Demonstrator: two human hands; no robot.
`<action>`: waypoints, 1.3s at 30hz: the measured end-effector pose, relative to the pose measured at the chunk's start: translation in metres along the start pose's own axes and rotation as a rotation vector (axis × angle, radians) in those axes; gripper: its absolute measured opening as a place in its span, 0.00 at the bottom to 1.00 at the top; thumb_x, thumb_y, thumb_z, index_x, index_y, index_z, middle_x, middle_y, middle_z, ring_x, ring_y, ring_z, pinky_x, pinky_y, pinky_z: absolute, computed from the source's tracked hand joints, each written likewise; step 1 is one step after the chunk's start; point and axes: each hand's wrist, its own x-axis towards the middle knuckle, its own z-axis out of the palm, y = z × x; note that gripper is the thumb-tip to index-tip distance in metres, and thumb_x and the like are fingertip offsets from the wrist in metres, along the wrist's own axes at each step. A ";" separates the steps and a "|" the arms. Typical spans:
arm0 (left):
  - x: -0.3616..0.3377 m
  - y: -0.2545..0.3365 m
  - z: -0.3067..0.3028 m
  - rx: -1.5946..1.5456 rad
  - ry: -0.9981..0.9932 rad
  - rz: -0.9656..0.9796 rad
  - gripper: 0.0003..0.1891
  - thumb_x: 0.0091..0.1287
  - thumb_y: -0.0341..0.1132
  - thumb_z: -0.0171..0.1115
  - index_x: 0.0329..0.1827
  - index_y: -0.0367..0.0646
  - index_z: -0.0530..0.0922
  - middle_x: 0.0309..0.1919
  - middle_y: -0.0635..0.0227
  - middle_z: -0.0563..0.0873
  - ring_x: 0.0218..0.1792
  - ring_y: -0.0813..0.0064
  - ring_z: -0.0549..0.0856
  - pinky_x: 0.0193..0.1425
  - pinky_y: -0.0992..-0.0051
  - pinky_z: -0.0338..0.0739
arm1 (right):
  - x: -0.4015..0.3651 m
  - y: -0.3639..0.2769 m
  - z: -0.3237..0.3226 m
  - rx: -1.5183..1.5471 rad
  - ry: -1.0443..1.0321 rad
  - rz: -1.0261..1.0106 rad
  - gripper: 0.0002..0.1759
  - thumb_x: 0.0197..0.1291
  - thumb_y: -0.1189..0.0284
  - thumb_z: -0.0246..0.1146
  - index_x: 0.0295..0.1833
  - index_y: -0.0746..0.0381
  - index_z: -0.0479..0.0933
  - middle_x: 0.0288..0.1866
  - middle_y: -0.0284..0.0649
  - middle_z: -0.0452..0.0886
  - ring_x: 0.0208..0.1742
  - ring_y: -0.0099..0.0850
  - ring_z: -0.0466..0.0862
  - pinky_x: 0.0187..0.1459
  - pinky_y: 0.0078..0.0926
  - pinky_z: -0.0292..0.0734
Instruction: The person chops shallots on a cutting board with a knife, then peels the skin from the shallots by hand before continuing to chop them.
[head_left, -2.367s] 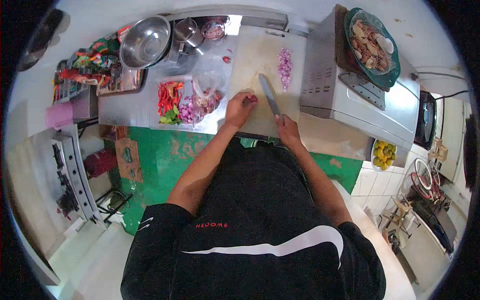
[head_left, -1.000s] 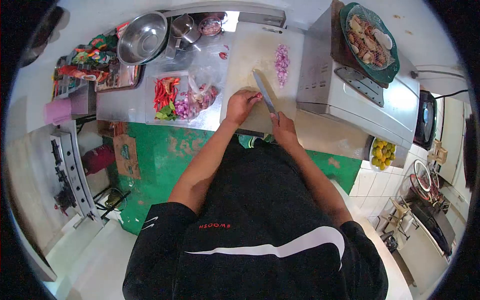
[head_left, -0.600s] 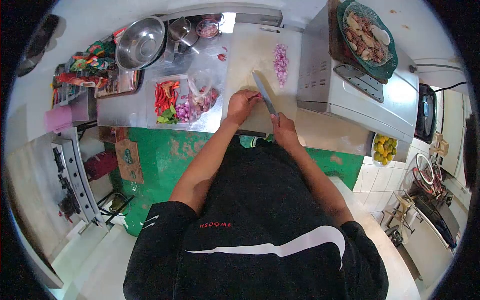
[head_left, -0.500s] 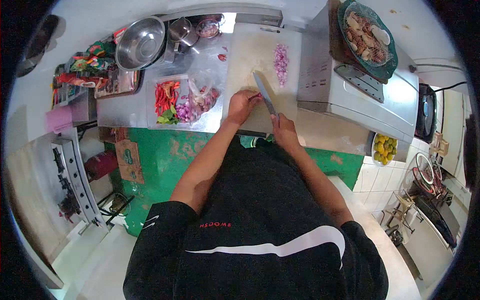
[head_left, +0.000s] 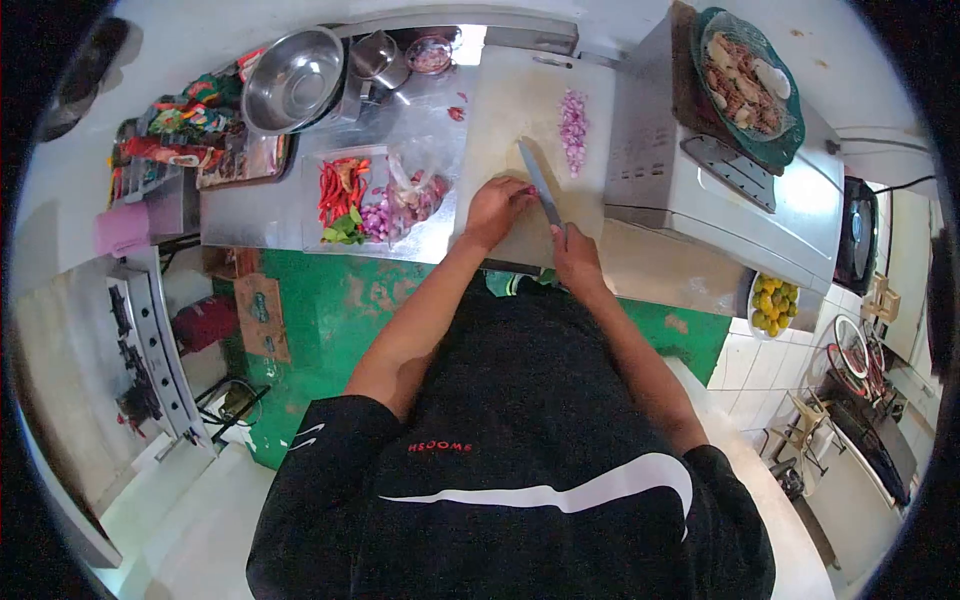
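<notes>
My left hand [head_left: 497,208] rests on the white cutting board [head_left: 495,95], its fingers closed on a small purple-red shallot [head_left: 531,190] that is mostly hidden. My right hand [head_left: 577,258] is wrapped round the handle of a kitchen knife [head_left: 540,180]. The blade lies close against the shallot by my left fingertips, its tip pointing away from me. Farther up the board, to the right, chopped shallots [head_left: 573,130] form a long narrow pile.
Left of the board, a clear tray [head_left: 312,210] holds red chillies [head_left: 340,188], peeled shallots [head_left: 376,218], green leaves and a plastic bag [head_left: 415,190]. Behind it are a steel bowl [head_left: 295,80] and a metal cup. A silver oven [head_left: 720,190] borders the right side, with limes [head_left: 773,303] nearby.
The whole view has shifted slightly, so the board and counter appear a little farther right. Both hands keep nearly the same hold, with the knife still beside the shallot.
</notes>
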 end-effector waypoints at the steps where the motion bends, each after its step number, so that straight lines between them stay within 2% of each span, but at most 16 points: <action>1: 0.000 0.000 0.001 -0.007 0.006 0.026 0.09 0.61 0.32 0.66 0.43 0.43 0.85 0.39 0.62 0.86 0.45 0.61 0.85 0.52 0.66 0.79 | 0.000 -0.001 -0.003 0.008 -0.027 0.031 0.24 0.73 0.56 0.47 0.45 0.69 0.73 0.39 0.65 0.80 0.43 0.64 0.79 0.47 0.58 0.73; 5: 0.002 0.002 0.003 0.017 0.017 0.063 0.09 0.60 0.31 0.67 0.43 0.43 0.84 0.39 0.62 0.86 0.44 0.60 0.84 0.51 0.65 0.79 | 0.002 -0.002 -0.007 -0.002 -0.013 0.123 0.26 0.73 0.53 0.46 0.45 0.69 0.73 0.40 0.65 0.80 0.45 0.64 0.80 0.48 0.58 0.73; 8: 0.005 0.010 0.002 0.050 0.058 0.104 0.09 0.59 0.34 0.66 0.41 0.43 0.84 0.37 0.60 0.85 0.43 0.57 0.83 0.49 0.63 0.78 | 0.004 0.001 -0.013 0.006 -0.039 0.115 0.26 0.73 0.53 0.46 0.46 0.69 0.73 0.40 0.65 0.80 0.46 0.64 0.79 0.48 0.58 0.72; 12: 0.011 0.010 0.008 0.077 0.051 0.144 0.08 0.62 0.34 0.66 0.42 0.44 0.84 0.40 0.62 0.86 0.43 0.58 0.84 0.48 0.64 0.79 | 0.005 0.008 -0.015 -0.011 -0.030 0.112 0.26 0.73 0.53 0.47 0.47 0.69 0.73 0.41 0.66 0.80 0.46 0.65 0.79 0.49 0.58 0.72; 14: 0.012 0.010 0.008 0.094 0.068 0.160 0.08 0.62 0.34 0.65 0.42 0.44 0.84 0.40 0.61 0.86 0.43 0.57 0.84 0.48 0.64 0.79 | 0.007 0.014 -0.011 0.016 -0.010 0.039 0.26 0.72 0.53 0.47 0.48 0.69 0.73 0.42 0.66 0.80 0.47 0.64 0.79 0.49 0.58 0.72; 17: 0.012 0.012 0.006 0.155 0.023 0.159 0.07 0.62 0.33 0.65 0.41 0.43 0.83 0.40 0.60 0.86 0.43 0.57 0.84 0.48 0.63 0.79 | 0.008 0.004 -0.014 -0.006 -0.041 0.110 0.26 0.72 0.53 0.47 0.48 0.69 0.73 0.41 0.66 0.80 0.46 0.64 0.79 0.49 0.58 0.72; 20: 0.007 0.013 0.004 0.106 -0.028 0.074 0.06 0.62 0.31 0.64 0.40 0.42 0.83 0.39 0.58 0.86 0.42 0.56 0.84 0.48 0.63 0.79 | 0.006 -0.002 -0.012 -0.004 -0.017 0.095 0.26 0.72 0.53 0.47 0.48 0.69 0.73 0.41 0.65 0.80 0.46 0.64 0.79 0.48 0.58 0.73; 26: 0.004 0.001 0.007 -0.087 0.068 0.018 0.10 0.58 0.29 0.66 0.43 0.40 0.83 0.38 0.58 0.87 0.43 0.56 0.85 0.49 0.65 0.79 | -0.004 -0.007 -0.024 -0.027 -0.038 0.059 0.25 0.72 0.54 0.47 0.44 0.68 0.72 0.38 0.62 0.81 0.44 0.62 0.80 0.47 0.57 0.74; 29: 0.006 0.001 0.006 -0.134 0.095 0.011 0.10 0.59 0.28 0.65 0.44 0.40 0.85 0.38 0.58 0.87 0.42 0.58 0.86 0.48 0.67 0.80 | -0.023 -0.002 -0.031 -0.152 0.063 -0.009 0.22 0.72 0.56 0.48 0.42 0.67 0.71 0.33 0.60 0.81 0.40 0.60 0.82 0.43 0.56 0.76; 31: 0.007 0.004 0.006 -0.196 0.075 -0.139 0.09 0.59 0.26 0.65 0.42 0.40 0.85 0.38 0.57 0.87 0.41 0.60 0.86 0.48 0.68 0.79 | -0.035 0.008 -0.036 -0.175 0.091 -0.058 0.21 0.72 0.57 0.49 0.41 0.67 0.71 0.32 0.59 0.81 0.38 0.59 0.82 0.40 0.55 0.76; 32: 0.008 0.004 0.006 -0.196 0.069 -0.138 0.09 0.59 0.26 0.65 0.42 0.40 0.85 0.38 0.57 0.87 0.41 0.60 0.86 0.48 0.68 0.79 | -0.041 0.012 -0.037 -0.201 0.119 -0.112 0.21 0.72 0.58 0.50 0.40 0.66 0.71 0.31 0.58 0.80 0.36 0.58 0.82 0.38 0.54 0.77; 34: 0.009 0.000 0.008 -0.239 0.109 -0.176 0.09 0.62 0.28 0.66 0.44 0.38 0.85 0.40 0.61 0.89 0.42 0.70 0.87 0.50 0.73 0.80 | -0.052 0.004 -0.050 -0.213 0.106 -0.077 0.20 0.72 0.58 0.50 0.39 0.66 0.71 0.31 0.57 0.81 0.35 0.57 0.83 0.38 0.54 0.77; 38: 0.011 -0.003 0.003 -0.321 0.100 -0.178 0.09 0.63 0.27 0.66 0.45 0.39 0.86 0.39 0.62 0.89 0.42 0.73 0.87 0.51 0.75 0.80 | -0.062 -0.006 -0.064 -0.236 0.080 -0.004 0.20 0.71 0.58 0.51 0.37 0.66 0.72 0.31 0.57 0.81 0.34 0.56 0.83 0.37 0.53 0.78; 39: 0.011 -0.002 0.001 -0.343 0.092 -0.235 0.09 0.63 0.27 0.66 0.46 0.38 0.86 0.39 0.62 0.89 0.42 0.74 0.87 0.52 0.75 0.79 | -0.063 -0.009 -0.066 -0.231 0.083 0.002 0.20 0.71 0.58 0.51 0.37 0.66 0.72 0.31 0.57 0.81 0.34 0.56 0.83 0.37 0.53 0.78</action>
